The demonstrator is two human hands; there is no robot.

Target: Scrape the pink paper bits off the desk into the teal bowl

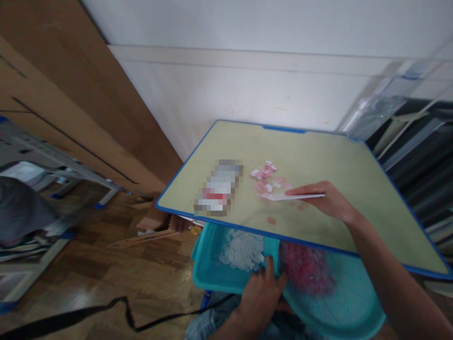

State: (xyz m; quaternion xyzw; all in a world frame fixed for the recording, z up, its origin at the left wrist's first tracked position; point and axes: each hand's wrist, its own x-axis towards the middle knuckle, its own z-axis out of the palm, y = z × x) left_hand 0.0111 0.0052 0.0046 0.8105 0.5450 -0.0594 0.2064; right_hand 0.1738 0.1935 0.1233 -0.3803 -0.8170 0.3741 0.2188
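The surface [318,156] lies bare across its far half and right side, open to a hand; nearer, pink scraps [268,175] and a blurred packet [219,188] crowd the left-centre; the right hand [327,198] with a white strip [297,196] bars the middle; below the front edge, teal trays [212,274] fill the lap space.

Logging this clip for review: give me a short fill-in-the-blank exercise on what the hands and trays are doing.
1. The right hand holds a flat white card over the ____ paper pieces on the desk.
2. The left hand grips the ____ tray.
3. That tray holds ____ paper pieces.

Missing words: pink; teal; white
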